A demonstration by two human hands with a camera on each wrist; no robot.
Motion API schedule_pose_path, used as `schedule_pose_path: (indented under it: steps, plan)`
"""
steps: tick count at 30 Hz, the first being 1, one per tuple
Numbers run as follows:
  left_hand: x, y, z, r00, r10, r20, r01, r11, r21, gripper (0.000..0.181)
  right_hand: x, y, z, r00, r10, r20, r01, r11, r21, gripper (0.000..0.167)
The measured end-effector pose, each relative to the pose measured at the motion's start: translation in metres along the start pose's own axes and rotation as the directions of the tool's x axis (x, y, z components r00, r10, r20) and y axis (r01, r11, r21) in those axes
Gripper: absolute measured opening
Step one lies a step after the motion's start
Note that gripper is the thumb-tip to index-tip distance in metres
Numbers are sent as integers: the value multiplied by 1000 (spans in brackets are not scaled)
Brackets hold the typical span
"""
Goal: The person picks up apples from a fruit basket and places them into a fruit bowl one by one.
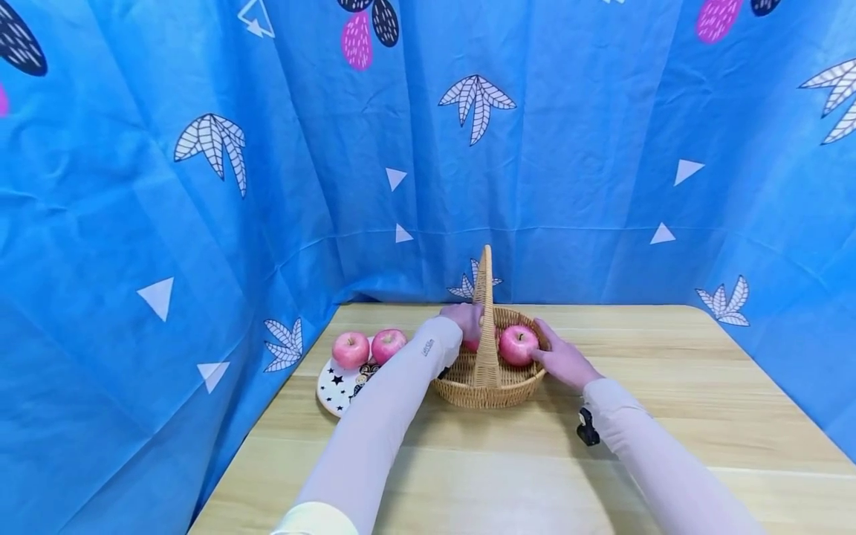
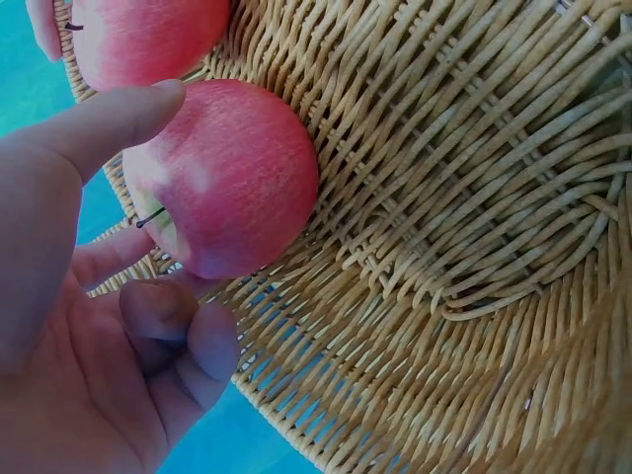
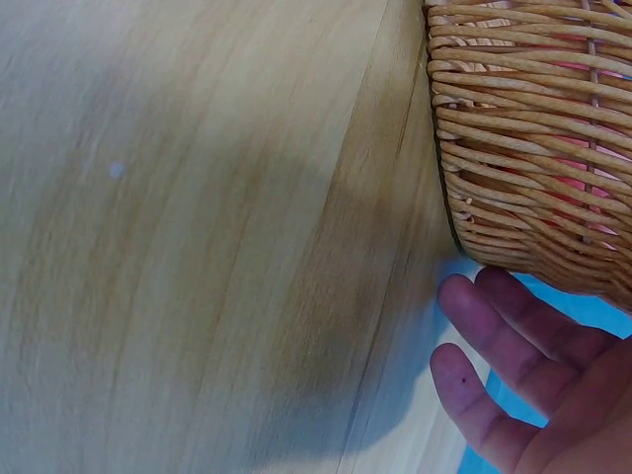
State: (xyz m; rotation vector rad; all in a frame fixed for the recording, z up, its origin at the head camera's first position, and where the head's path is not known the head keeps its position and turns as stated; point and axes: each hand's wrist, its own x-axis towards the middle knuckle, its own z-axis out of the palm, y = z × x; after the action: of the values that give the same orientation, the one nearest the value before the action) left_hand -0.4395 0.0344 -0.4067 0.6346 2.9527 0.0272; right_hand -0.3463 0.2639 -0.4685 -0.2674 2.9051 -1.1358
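Observation:
My left hand (image 1: 466, 319) reaches into a wicker basket (image 1: 486, 394) on the far side of its tall handle. There it holds a pink-red apple (image 2: 232, 178), thumb on one side and fingers beneath; the other fingers curl loosely. The apple lies against the woven wall. A second apple (image 1: 518, 345) sits in the basket's right half. At the right rim, my right hand (image 1: 567, 362) grips the basket, thumb over the edge near that apple, with several fingers (image 3: 504, 331) along the outer wall. The handle and left sleeve partly hide the left hand's apple in the head view.
Left of the basket stands a white plate (image 1: 332, 391) with star prints, partly behind my left sleeve. Two apples show there, one at the left (image 1: 351, 349) and another apple (image 1: 388, 345) beside it. A blue curtain (image 1: 568, 186) hangs behind the wooden table (image 1: 488, 475).

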Motion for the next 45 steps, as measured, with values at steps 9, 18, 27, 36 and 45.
schedule_pose_path:
  steps: [9, 18, 27, 36, 45]
  plan:
    - [-6, 3, 1, 1000, -15, 7, 15, 999, -31, 64, -1, -2, 0, 1000, -7, -6, 6, 1000, -6, 78]
    - [-9, 1, -1, 1000, -1, -18, 1, 1000, -18, 57, -1, -6, -1, 1000, -13, -9, 13, 1000, -19, 77]
    - [-5, -5, 0, 999, 30, -36, -28, 999, 47, 56, -2, -6, 2, 1000, -18, -5, 18, 1000, -14, 78]
    - [-9, -6, -3, 998, 38, -41, -35, 997, 69, 51, -3, -5, 4, 1000, -24, 2, 24, 1000, -8, 78]
    - [-17, -10, -12, 997, 33, -70, -26, 996, 88, 45, -2, -1, 1, 1000, -18, -7, 18, 1000, -5, 78]
